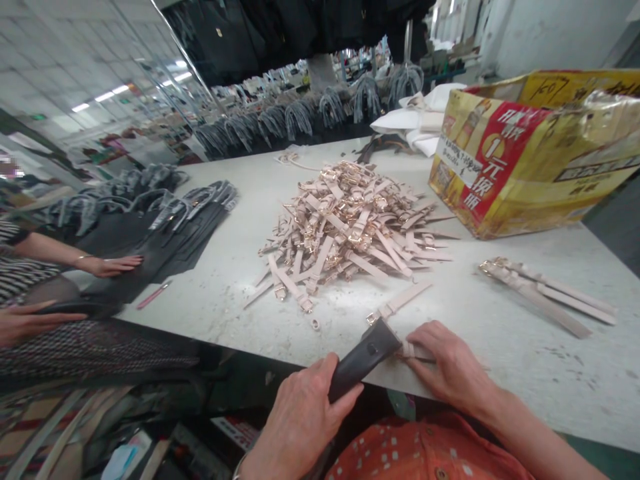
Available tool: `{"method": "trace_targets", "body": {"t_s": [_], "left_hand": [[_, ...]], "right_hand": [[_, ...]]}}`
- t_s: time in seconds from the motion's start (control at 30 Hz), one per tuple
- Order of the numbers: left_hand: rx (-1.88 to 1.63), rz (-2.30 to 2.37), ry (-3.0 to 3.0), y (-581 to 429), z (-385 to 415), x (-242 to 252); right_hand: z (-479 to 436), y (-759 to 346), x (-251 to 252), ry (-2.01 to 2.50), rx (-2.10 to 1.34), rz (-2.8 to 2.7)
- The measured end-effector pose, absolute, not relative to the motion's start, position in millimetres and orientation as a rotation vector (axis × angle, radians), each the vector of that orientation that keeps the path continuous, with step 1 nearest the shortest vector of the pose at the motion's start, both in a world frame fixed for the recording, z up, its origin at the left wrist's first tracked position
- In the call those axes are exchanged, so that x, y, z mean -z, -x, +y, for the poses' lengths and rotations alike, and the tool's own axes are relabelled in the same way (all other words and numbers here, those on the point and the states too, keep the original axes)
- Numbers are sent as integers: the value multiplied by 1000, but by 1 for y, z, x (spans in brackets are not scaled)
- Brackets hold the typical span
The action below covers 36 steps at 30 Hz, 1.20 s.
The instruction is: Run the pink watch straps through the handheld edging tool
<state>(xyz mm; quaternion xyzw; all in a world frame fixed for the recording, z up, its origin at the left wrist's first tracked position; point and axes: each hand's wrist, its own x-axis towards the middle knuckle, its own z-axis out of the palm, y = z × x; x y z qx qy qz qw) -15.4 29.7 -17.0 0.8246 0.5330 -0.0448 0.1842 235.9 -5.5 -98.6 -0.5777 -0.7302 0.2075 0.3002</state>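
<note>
My left hand (305, 410) is closed around a dark, flat-sided object (363, 360) that widens toward its far end and bears a round stud or button; I cannot make out its exact kind. Its wide end lies against a pale pink buckle strap (413, 351), which my right hand (450, 370) pinches at the table edge. The strap's buckle end is hidden behind the dark object. Just beyond lies a loose strap (405, 300) with a gold buckle. A big heap of similar buckle straps (350, 227) covers the middle of the table.
Several straps (547, 293) lie bundled at right, below a yellow carton (510, 167). A co-worker's hand (117, 265) rests on dark bag pieces (165, 247) at left, near a pink cutter (153, 295). White sheets (415, 120) lie behind. Dark bags (300, 27) hang overhead.
</note>
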Motion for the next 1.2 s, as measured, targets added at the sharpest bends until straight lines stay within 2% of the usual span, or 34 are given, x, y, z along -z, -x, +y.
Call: {"method": "trace_targets", "body": {"t_s": [0.3,0.4,0.57,0.67,1.2], "left_hand": [[1,1659,-2164,39,24,-3],[-4,1659,-2145,42,22,-5],[64,1591,-2180,38,20,4],[80,1537,-2210,32,18,8],[318,1326,-2493,0,33,9]], "right_hand": [[13,-207,73,1479,-651,-1439],[10,-205,76,1553,-615,-1561],[-10,-221,89,1982,-480,-1901],[-22,-233,93,2039,-488,-1936],[-17,-255,99,1466,-624,-1937]]}}
